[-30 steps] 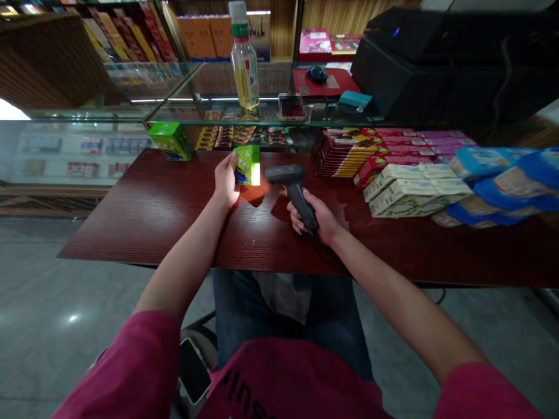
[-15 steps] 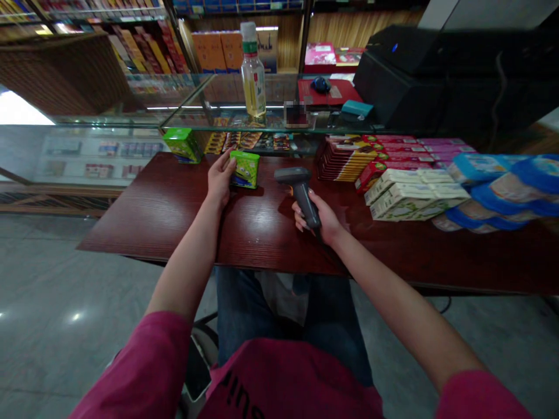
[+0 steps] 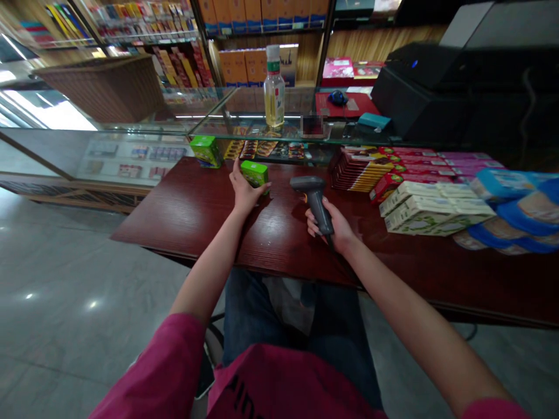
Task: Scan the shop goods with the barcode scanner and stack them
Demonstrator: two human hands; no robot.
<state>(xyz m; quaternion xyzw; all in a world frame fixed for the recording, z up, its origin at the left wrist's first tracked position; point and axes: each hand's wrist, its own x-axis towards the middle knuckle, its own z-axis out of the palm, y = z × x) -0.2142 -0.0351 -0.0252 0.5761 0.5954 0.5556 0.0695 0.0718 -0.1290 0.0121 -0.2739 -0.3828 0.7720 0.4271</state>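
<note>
My left hand (image 3: 245, 191) is around a small bright green box (image 3: 255, 169) standing on the dark wooden counter (image 3: 174, 201). Its index finger lies along the left side and the thumb reaches across to the right side; the palm hides much of the front. In my right hand (image 3: 338, 228) is a dark grey barcode scanner (image 3: 321, 206), gripped by its handle, with its head tilted up and pointing left toward the box. A second green box (image 3: 207, 152) stands farther back on the left, apart from my hand.
Stacked chocolate boxes (image 3: 362, 169), red boxes (image 3: 414, 169), pale cartons (image 3: 437, 206) and blue-lidded tubs (image 3: 519, 218) line the counter's right. A bottle (image 3: 274, 96) stands on the glass case (image 3: 244, 110) behind. A wicker basket (image 3: 109, 87) is at back left.
My left hand has shifted from the box's left side to its front, its thumb now across to the right side. The scanner stays in my right hand. The whole view has shifted.
</note>
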